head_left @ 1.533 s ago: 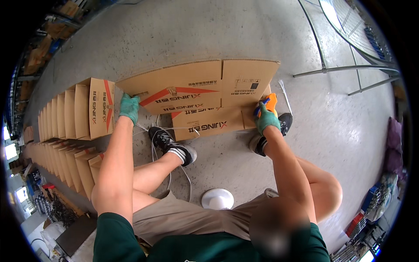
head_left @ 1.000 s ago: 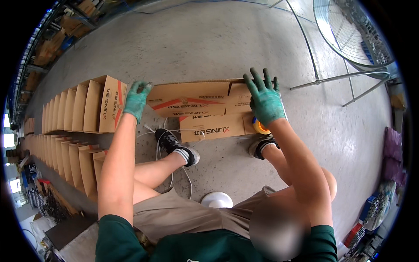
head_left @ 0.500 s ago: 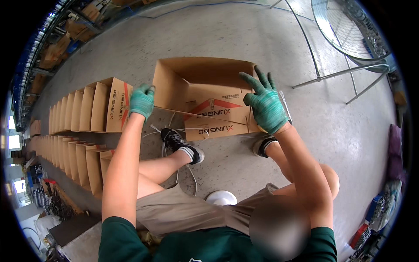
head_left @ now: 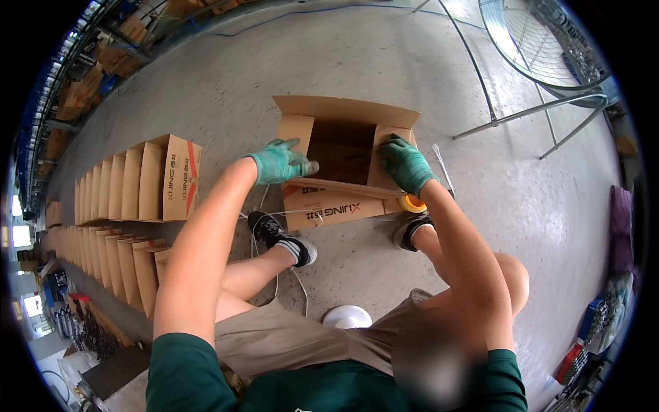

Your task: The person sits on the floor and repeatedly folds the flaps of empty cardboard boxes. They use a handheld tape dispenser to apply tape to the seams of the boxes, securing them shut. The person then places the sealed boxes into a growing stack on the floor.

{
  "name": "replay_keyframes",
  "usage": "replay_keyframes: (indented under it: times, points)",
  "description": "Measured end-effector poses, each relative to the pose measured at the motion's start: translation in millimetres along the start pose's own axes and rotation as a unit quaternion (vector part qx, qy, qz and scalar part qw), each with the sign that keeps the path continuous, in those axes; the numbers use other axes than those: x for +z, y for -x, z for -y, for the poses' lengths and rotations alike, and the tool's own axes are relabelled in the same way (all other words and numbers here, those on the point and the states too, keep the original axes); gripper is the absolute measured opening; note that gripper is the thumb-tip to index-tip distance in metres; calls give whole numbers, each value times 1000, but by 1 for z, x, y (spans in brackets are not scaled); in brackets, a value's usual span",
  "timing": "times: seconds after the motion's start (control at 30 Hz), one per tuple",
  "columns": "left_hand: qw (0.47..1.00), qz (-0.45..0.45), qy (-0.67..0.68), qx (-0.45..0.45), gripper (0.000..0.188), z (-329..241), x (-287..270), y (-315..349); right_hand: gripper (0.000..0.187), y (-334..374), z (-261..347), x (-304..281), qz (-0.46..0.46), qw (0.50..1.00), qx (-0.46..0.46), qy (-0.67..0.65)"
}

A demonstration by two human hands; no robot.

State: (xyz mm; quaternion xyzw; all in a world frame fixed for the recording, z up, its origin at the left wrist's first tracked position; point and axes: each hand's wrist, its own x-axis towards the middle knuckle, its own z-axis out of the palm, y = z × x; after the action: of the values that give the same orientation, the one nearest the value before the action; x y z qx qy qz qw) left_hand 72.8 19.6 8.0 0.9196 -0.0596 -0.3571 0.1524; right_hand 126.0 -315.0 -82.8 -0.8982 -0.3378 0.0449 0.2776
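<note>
Brown open-topped rectangular cardboard box (head_left: 341, 150): placed between the fingers of the green-gloved left hand (head_left: 278, 163) and those of the green-gloved right hand (head_left: 408, 165); judged light, stiff along its folds, but likely to skew while its panels are unbraced. It is best held at the corners, where walls meet.
Flat brown cardboard piece with dark and red print (head_left: 333, 209): seen below the fingers, partly covered by the box.
Long brown cardboard far flap (head_left: 347, 108): raised beyond the fingertips; expected to bend easily at its crease.
Short brown cardboard right flap (head_left: 379, 174): folded inward under the right fingers; best pressed flat near the crease.
Left fingers: extended loosely over the box's near left corner, not closed on it.
Right fingers: bent over the short flap; whether cardboard is pinched cannot be told.
Round yellow-orange tape roll (head_left: 412, 203): seen just below the right fingers, partly hidden.
</note>
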Motion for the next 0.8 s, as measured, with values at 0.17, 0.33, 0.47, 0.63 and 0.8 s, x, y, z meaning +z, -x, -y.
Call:
replay_keyframes:
  times: [0.17,0.33,0.47,0.63,0.8]
  points:
    - [998,31,-39,30,78,29,-4,-3,31,11,3,5,-37,957,145,-250]
    - [979,-184,23,-84,68,13,-3,-21,52,23,4,-17,-72,886,176,-423]
    - [903,-387,187,-1,95,63,72,-59,82,20,4,21,-149,963,172,-142]
    - [885,-361,257,-142,112,54,86,-46,87,23,14,25,-5,930,316,-189]
    - [870,-408,216,-171,107,46,108,-17,82,19,29,26,12,947,306,-100]
